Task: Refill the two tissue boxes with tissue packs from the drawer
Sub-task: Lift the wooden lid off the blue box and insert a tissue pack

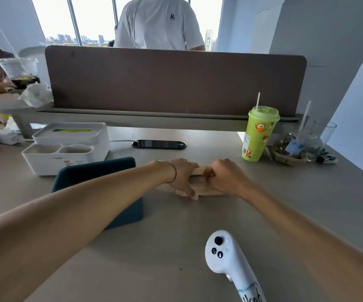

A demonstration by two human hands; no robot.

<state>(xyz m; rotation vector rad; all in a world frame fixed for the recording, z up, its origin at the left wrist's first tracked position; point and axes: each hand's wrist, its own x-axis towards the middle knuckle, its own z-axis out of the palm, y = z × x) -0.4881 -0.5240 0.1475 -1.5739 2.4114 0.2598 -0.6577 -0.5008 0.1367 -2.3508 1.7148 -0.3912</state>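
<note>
Desk point(198, 232): a grey-beige top, matte, running from the near edge back to a screen.
Screen point(171, 83): a brown divider standing across the far side of the desk, with a grey trough along its foot.
Room: tall windows behind the screen show a bright sky and distant towers; pale walls stand at the right.
Person point(158, 22): in a white T-shirt, standing beyond the screen, cut off above the shoulders.
Wooden box point(200, 188): lies mid-desk, low and light-coloured, mostly hidden by the two hands.
Left hand point(182, 175): rests on the box's left end, fingers curled over it in a grasp, a thin bracelet at the wrist.
Right hand point(226, 177): fingers clenched around the box's right end and top edge.
White box point(67, 147): at the left rear, a tissue slot on top, two open cups in front.
Teal case point(102, 177): just in front of the white box, partly under the left forearm.
Phone point(158, 144): dark, flat, near the screen, cable attached.
Green cup point(259, 134): lidded with a straw, right rear.
Controller point(226, 258): white, near the front edge.
</note>
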